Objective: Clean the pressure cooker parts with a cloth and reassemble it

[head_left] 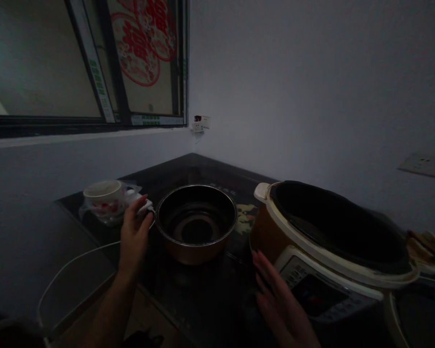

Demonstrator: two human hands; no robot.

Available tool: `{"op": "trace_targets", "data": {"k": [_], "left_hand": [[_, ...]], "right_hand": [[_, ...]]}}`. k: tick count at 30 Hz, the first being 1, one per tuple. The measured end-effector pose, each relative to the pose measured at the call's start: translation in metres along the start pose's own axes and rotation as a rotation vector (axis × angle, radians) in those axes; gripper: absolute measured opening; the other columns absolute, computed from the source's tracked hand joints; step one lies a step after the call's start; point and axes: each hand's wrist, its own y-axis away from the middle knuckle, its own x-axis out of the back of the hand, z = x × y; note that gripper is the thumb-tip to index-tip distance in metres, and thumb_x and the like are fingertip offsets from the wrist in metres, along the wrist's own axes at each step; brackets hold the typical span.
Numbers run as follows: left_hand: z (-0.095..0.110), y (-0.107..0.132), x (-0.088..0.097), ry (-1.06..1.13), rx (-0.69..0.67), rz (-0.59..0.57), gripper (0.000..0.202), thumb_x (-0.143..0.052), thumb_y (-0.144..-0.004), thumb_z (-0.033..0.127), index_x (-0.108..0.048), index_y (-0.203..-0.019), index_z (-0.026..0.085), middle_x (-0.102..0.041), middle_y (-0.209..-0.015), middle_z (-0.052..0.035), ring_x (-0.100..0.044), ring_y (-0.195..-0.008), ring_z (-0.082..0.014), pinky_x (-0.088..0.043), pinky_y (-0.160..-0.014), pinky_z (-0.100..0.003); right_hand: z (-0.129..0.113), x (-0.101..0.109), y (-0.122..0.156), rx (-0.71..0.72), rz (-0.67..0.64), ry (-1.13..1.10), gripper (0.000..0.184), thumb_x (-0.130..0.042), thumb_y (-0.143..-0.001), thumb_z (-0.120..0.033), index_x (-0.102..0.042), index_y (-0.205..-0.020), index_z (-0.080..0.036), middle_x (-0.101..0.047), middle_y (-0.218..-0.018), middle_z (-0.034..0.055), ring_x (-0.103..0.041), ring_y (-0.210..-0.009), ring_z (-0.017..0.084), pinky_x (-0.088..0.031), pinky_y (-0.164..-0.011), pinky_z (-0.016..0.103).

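A round dark pan with a thin pale rim stands on the black countertop, its inside dark and bare. Just left of the pan is my left hand, its thumb and fingers apart with nothing visible between them. Close behind those fingers lies a small white object, partly hidden, with a white cord near it. My right hand hovers with fingers stretched out at the front of a brown and white electric cooker. I cannot tell whether its fingertips touch the cooker, which is lidless and has a dark pot inside.
A white cup with red print, wrapped in clear plastic, sits at the counter's left edge. The white cord loops down past that edge. Wall sockets are in the far corner. A brown cloth-like thing lies right of the cooker.
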Motion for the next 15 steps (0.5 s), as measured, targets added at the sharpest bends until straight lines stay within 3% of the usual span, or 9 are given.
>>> {"op": "trace_targets", "data": {"k": [1,3,4,6,9,15], "left_hand": [[-0.005,-0.007,-0.002,0.048,0.090,-0.023,0.045,-0.063,-0.085,0.034,-0.054,-0.129,0.028,-0.046,-0.147,-0.0032,-0.039,-0.138,-0.0245,-0.026,-0.116,-0.041],[-0.014,-0.017,-0.008,0.143,0.236,-0.078,0.048,-0.063,-0.084,0.034,-0.054,-0.131,0.026,-0.045,-0.149,-0.0047,-0.035,-0.140,-0.0251,-0.023,-0.118,-0.042],[-0.018,-0.020,-0.011,0.182,0.289,-0.112,0.049,-0.063,-0.084,0.035,-0.054,-0.132,0.025,-0.047,-0.148,-0.0066,-0.038,-0.139,-0.0261,-0.025,-0.117,-0.043],[-0.024,-0.023,-0.015,0.243,0.347,-0.174,0.053,-0.062,-0.084,0.035,-0.052,-0.134,0.022,-0.051,-0.144,-0.0099,-0.046,-0.134,-0.0281,-0.033,-0.113,-0.045],[-0.029,-0.023,-0.019,0.317,0.389,-0.223,0.058,-0.063,-0.082,0.033,-0.050,-0.137,0.020,-0.052,-0.144,-0.0096,-0.048,-0.132,-0.0273,-0.035,-0.112,-0.042],[-0.032,-0.025,-0.018,0.372,0.397,-0.253,0.064,-0.063,-0.079,0.028,-0.047,-0.140,0.021,-0.047,-0.149,-0.0067,-0.043,-0.136,-0.0256,-0.032,-0.114,-0.037]], "right_hand": [[-0.002,-0.016,-0.022,-0.065,-0.019,-0.118,0.062,-0.058,-0.086,-0.045,-0.041,-0.144,-0.032,-0.045,-0.149,0.0047,-0.045,-0.135,0.025,-0.043,-0.107,0.046],[-0.002,-0.045,-0.065,-0.156,0.151,-0.259,0.072,-0.062,-0.082,-0.050,-0.038,-0.146,-0.026,-0.035,-0.155,0.0066,-0.035,-0.141,0.026,-0.034,-0.113,0.048],[-0.001,-0.057,-0.083,-0.203,0.242,-0.299,0.075,-0.063,-0.080,-0.051,-0.039,-0.146,-0.024,-0.033,-0.155,0.0077,-0.031,-0.143,0.026,-0.028,-0.115,0.050],[0.005,-0.076,-0.110,-0.259,0.299,-0.348,0.077,-0.062,-0.080,-0.052,-0.038,-0.146,-0.021,-0.030,-0.156,0.0088,-0.030,-0.144,0.027,-0.025,-0.116,0.051],[0.015,-0.090,-0.127,-0.266,0.281,-0.357,0.073,-0.057,-0.082,-0.056,-0.042,-0.145,-0.021,-0.034,-0.154,0.0092,-0.033,-0.142,0.026,-0.028,-0.115,0.049],[0.017,-0.096,-0.128,-0.145,0.209,-0.375,0.065,-0.053,-0.086,-0.051,-0.043,-0.144,-0.024,-0.047,-0.147,0.0053,-0.045,-0.135,0.022,-0.038,-0.109,0.041]]}}
